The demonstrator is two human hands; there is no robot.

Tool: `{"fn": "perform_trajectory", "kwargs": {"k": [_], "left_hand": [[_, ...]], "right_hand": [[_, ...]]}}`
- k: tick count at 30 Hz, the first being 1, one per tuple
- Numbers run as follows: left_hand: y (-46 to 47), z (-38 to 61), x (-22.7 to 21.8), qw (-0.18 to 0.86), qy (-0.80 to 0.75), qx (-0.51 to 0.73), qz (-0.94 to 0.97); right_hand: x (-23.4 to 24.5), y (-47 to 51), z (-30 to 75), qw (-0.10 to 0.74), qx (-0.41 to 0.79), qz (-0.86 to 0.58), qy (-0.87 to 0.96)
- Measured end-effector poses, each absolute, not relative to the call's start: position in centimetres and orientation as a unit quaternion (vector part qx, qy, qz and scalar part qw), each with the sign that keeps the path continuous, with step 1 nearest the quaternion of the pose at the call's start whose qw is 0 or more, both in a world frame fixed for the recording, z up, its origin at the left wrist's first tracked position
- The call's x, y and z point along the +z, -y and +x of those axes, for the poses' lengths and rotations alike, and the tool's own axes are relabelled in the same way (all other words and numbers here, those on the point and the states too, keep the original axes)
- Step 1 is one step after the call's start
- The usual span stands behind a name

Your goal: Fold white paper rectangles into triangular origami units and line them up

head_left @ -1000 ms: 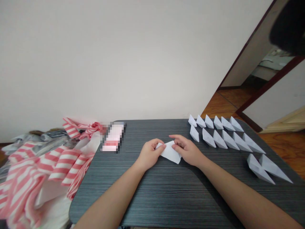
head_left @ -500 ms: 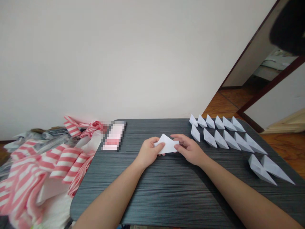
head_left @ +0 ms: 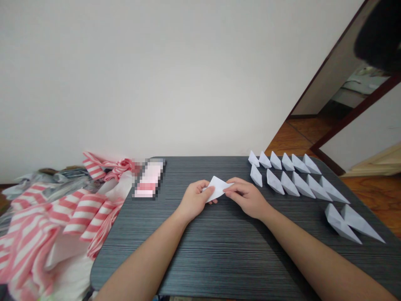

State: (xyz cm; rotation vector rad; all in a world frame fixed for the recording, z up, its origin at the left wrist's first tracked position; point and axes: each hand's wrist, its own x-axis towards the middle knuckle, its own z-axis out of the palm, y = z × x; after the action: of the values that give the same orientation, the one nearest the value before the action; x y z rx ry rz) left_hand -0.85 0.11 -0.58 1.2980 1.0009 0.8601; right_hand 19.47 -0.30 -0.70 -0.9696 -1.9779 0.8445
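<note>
A small folded sheet of white paper (head_left: 217, 187) is held between both hands, a little above the middle of the dark table (head_left: 200, 259). My left hand (head_left: 196, 197) pinches its left side, thumb on top and fingers underneath. At the other end, my right hand (head_left: 246, 196) grips the paper's right corner between thumb and fingers. One point of the paper stands up away from me. The fingers beneath the paper are partly hidden.
Several folded white paper boats (head_left: 299, 184) stand in rows at the table's right side, two of them nearer me. A blurred-out flat object (head_left: 150, 179) lies at the back left. Red-and-white striped cloth (head_left: 84, 213) is heaped left of the table; a wall (head_left: 188, 83) rises behind.
My right hand has shifted slightly left and its fingers have closed over the paper's right end, which now looks narrower and pinched. The left hand keeps its hold.
</note>
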Motion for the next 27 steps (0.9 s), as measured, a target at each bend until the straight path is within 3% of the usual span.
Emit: {"fn": "perform_trajectory", "kwargs": {"k": [7,15,27], "left_hand": [[0.56,-0.37,-0.34,0.592,-0.375,0.429,0.570],[0.15,-0.67,-0.50,0.503,-0.443,0.388,0.633],[0.13,-0.17,-0.78,0.521,-0.457,0.424,0.583]], "right_hand": [[-0.71,-0.03,19.44,0.423,0.349,-0.466,0.695],[-0.43,0.15,19.35,0.411,0.377,-0.456,0.693],[-0.83,0.06,19.20,0.415,0.400,-0.465,0.672]]}}
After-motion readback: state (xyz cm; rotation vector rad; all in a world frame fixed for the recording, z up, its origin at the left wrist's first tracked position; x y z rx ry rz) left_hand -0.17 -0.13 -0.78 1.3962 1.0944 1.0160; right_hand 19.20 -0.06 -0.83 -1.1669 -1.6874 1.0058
